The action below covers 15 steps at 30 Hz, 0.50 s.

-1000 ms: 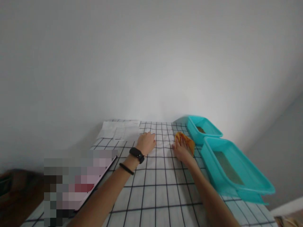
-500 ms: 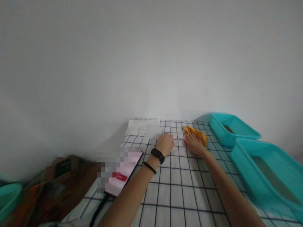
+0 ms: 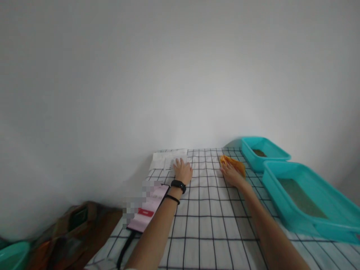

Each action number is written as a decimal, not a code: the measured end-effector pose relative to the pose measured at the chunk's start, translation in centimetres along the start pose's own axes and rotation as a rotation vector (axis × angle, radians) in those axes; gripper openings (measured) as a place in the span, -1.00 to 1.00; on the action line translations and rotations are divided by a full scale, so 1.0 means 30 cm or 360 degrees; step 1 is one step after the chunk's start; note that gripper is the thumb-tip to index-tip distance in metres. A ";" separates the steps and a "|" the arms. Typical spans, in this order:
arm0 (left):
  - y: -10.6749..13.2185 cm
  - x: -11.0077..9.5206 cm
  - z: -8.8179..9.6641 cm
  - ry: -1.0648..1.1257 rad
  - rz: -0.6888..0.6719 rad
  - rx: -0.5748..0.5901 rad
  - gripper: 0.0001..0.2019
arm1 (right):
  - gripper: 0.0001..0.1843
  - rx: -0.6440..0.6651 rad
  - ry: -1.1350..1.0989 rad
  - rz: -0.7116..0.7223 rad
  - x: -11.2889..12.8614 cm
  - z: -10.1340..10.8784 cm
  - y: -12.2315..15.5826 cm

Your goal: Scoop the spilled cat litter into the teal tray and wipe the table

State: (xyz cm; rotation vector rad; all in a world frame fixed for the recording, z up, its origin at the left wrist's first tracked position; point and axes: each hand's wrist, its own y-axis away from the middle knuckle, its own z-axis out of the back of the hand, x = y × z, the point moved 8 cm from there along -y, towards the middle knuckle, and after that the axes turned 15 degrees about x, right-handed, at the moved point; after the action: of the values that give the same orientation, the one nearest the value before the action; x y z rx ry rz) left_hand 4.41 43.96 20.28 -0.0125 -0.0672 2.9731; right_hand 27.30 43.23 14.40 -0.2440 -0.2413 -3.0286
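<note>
My left hand (image 3: 183, 171), with a black band on its wrist, reaches over the white checked tablecloth (image 3: 202, 204). Its fingers are spread and rest at the right edge of a white sheet with printed lines (image 3: 169, 162). My right hand (image 3: 231, 174) is on a crumpled orange cloth (image 3: 238, 166) and presses it to the table. The fingers curl onto the cloth's near left side, and their tips are hard to make out.
Two turquoise trays stand on the right: a smaller far tray (image 3: 254, 163) and a larger near tray (image 3: 284, 213), both with brownish contents. A tablet-like device with a pink screen (image 3: 152, 208) lies left of my left forearm. A turquoise basin (image 3: 15, 253) is at lower left.
My left hand has moved left to the white sheet and its fingers have spread. My right hand stays on the orange cloth. The view has shifted slightly.
</note>
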 end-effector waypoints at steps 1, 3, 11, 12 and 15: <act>0.000 0.010 -0.006 -0.0004 0.0037 0.0004 -0.61 | -0.38 -0.0024 -0.0020 -0.0047 -0.019 0.002 -0.002; 0.000 0.017 -0.015 -0.0010 0.0087 0.0014 -0.58 | -0.39 -0.0058 -0.0051 -0.0116 -0.045 0.003 -0.006; -0.003 0.010 -0.024 0.0040 0.0175 0.0082 -0.51 | -0.35 -0.0073 -0.0033 -0.0183 -0.048 -0.001 -0.006; -0.003 0.008 -0.023 0.0048 0.0158 0.0088 -0.51 | -0.34 -0.0072 -0.0025 -0.0178 -0.046 0.001 -0.003; -0.002 0.003 -0.021 0.0065 0.0092 0.0104 -0.55 | -0.33 -0.0071 -0.0011 -0.0166 -0.040 0.008 0.003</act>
State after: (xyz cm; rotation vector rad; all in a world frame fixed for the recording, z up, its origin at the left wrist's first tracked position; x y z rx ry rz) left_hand 4.33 44.07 19.64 -0.0681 0.0361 3.0295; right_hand 28.52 43.29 14.46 -0.2531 -0.1930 -3.1398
